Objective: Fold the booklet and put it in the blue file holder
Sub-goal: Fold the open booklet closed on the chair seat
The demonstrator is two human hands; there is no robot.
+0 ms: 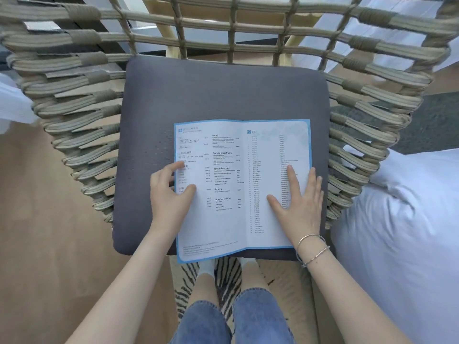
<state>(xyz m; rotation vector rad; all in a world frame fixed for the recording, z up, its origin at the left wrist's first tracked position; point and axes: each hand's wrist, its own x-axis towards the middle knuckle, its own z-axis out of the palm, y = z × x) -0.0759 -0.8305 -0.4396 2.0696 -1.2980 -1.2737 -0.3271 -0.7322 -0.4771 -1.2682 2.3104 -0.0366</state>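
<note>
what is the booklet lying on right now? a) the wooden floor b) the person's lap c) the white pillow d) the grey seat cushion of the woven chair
d: the open booklet lies flat on the grey seat cushion of the woven chair, with the left hand and right hand pressing flat on its pages.

A dark grey seat cushion (223, 95) filled the woven rope chair (82, 100) and bore the one thing upon it: an open, blue-bordered booklet (231, 219). The booklet lay flat on the cushion's near half, toward its right side, its near-left corner jutting just past the cushion's front edge.
</note>
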